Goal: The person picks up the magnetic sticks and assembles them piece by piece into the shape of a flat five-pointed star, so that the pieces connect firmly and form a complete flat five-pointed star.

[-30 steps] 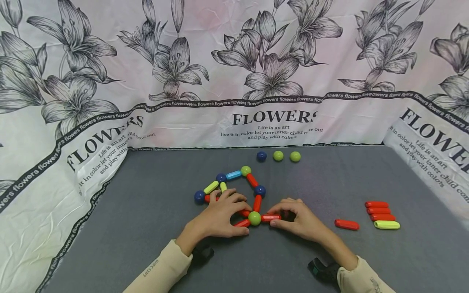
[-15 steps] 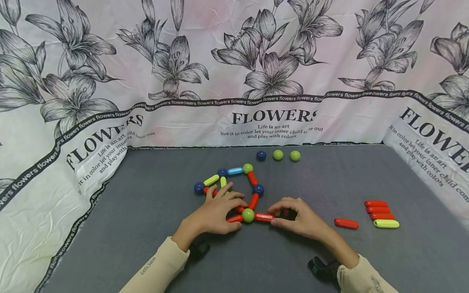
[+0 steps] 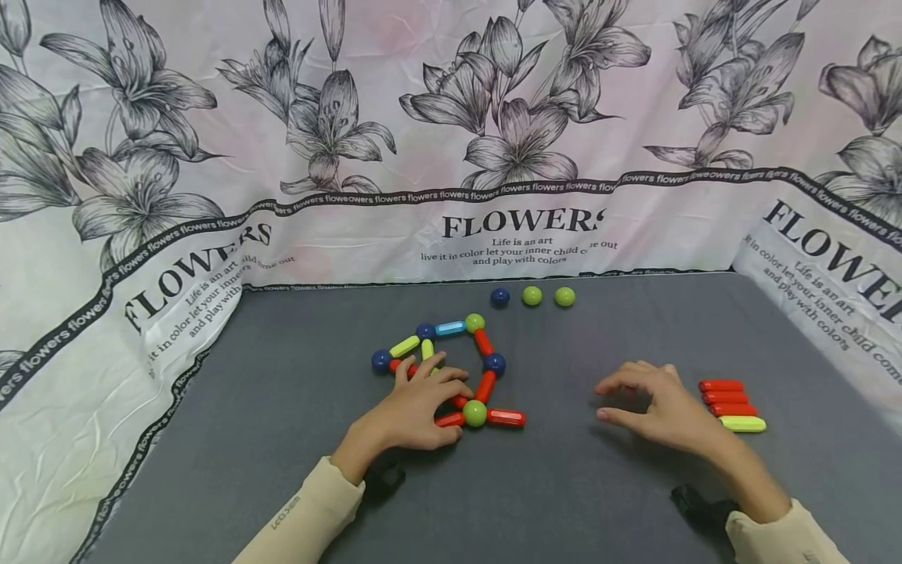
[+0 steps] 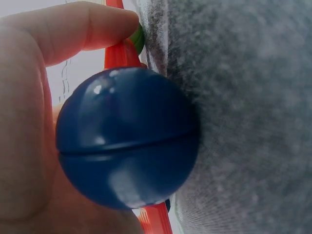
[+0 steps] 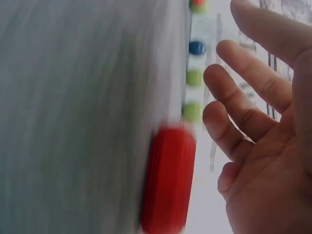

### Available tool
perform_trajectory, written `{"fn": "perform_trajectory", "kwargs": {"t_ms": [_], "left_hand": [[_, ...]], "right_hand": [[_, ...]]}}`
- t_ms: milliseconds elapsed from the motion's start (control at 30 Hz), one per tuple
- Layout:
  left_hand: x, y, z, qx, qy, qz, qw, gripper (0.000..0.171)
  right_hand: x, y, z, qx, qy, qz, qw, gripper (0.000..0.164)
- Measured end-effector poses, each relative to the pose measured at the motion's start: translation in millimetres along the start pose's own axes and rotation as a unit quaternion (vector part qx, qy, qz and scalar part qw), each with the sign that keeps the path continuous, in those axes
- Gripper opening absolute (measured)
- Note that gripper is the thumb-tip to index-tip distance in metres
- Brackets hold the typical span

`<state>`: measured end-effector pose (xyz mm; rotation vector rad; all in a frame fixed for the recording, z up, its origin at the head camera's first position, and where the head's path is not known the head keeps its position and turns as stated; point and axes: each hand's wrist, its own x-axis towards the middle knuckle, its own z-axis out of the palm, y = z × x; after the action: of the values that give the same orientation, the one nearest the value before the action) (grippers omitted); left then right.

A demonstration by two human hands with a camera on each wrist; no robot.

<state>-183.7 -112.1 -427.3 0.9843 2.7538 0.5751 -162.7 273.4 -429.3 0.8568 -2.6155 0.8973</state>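
A ball-and-stick frame of magnetic sticks and balls lies on the table, with a green ball (image 3: 475, 413) at its near corner. My left hand (image 3: 412, 407) grips the frame's near left part, covering some of it. In the left wrist view the thumb touches a red stick (image 4: 122, 54), and a dark blue ball (image 4: 127, 139) sits beneath the palm. A red magnetic stick (image 3: 506, 417) juts rightward from the green ball. My right hand (image 3: 662, 407) holds nothing, fingers apart, above a loose red stick (image 5: 168, 180) that it hides in the head view.
Right of my right hand lie several red sticks (image 3: 729, 397) in a row with a yellow stick (image 3: 743, 424). At the table's back edge stand a blue ball (image 3: 500, 297) and two green balls (image 3: 548, 296). A printed flower cloth (image 3: 366, 235) hangs behind.
My right hand has let go of the red stick joined to the green ball and moved right. The frame's near corner shifted slightly left with my left hand, which has since stayed there.
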Motion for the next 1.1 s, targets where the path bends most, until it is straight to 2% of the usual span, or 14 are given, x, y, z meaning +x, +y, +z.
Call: {"fn": "perform_trajectory", "kwargs": {"t_ms": [300,500,700,867,1100], "left_hand": [[-0.4,-2.4,-1.2,-0.008,0.001,0.004,1.0,0.041],[-0.3,-3.6,1.3,-0.002,0.0,0.005,1.0,0.041],[0.8,-2.6,2.2,0.001,0.007,0.005,1.0,0.04],[0.8,-2.1,2.4,0.001,0.01,0.004,0.9999,0.039],[0.3,-2.2,2.3,-0.004,0.012,0.01,0.9999,0.037]], "right_hand": [[-27.8,24.8,-27.1,-0.087,0.03,-0.011,0.996,0.045],[-39.4,30.1,-33.0,-0.108,0.012,0.005,0.994,0.046],[-40.4,32.0,-31.6,-0.104,0.008,-0.025,0.994,0.047],[-31.9,29.9,-23.6,-0.09,0.001,-0.028,0.996,0.038],[-7.7,17.2,-1.1,0.015,-0.048,0.006,0.999,0.023]]}}
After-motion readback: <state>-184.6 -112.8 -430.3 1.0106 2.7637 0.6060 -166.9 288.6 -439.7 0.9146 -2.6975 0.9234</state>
